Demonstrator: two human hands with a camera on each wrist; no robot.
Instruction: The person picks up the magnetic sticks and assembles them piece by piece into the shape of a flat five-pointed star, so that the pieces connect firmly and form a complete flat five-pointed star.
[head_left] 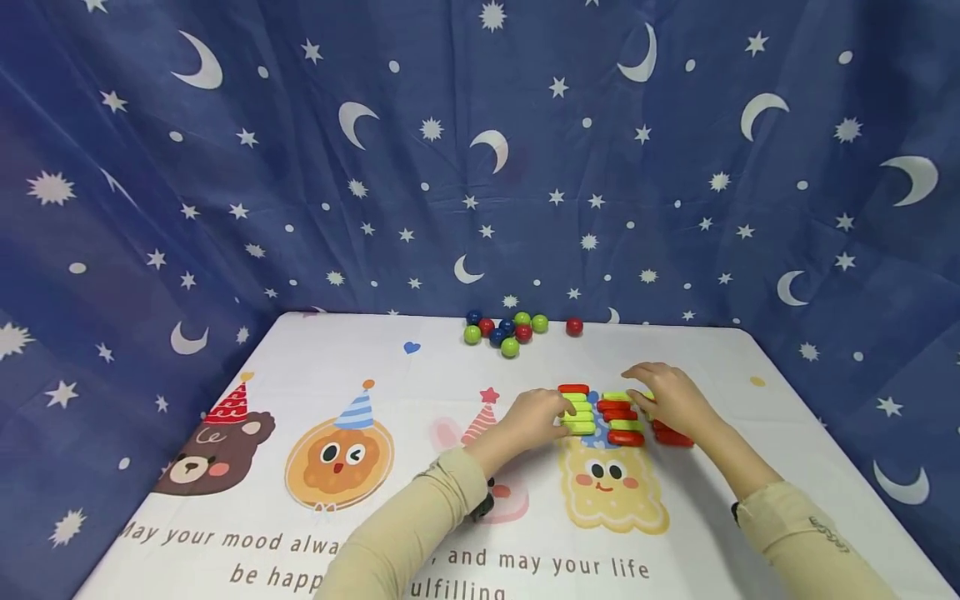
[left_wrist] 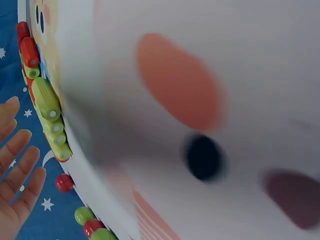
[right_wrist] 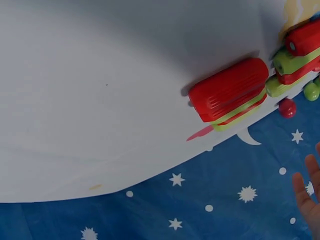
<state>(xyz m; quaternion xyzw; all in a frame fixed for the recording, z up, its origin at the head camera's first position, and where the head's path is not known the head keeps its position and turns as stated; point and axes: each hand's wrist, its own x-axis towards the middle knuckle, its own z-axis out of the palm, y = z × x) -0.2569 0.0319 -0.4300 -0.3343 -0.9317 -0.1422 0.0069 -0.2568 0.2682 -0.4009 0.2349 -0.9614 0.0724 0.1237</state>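
Observation:
Short ribbed plastic bars, red and yellow-green, lie in three columns on the printed tablecloth. My left hand [head_left: 531, 419] is at the left column, where a red bar [head_left: 573, 388] tops several yellow-green bars [head_left: 579, 428]; its fingers look relaxed and spread in the left wrist view. Whether its fingertips touch the bars is unclear. The middle column mixes both colours, with a red bar [head_left: 626, 438] nearest me. My right hand [head_left: 675, 402] reaches over the right column, partly hiding it; red bars [head_left: 672, 436] show below the palm. Its visible fingers are extended in the right wrist view [right_wrist: 309, 187].
Red, green and dark blue balls [head_left: 510, 347] cluster near the table's back edge, with one red ball [head_left: 574, 326] apart to the right. A blue curtain [head_left: 420, 208] with moons and stars stands behind. The white tablecloth [head_left: 420, 350] has cartoon prints and lettering.

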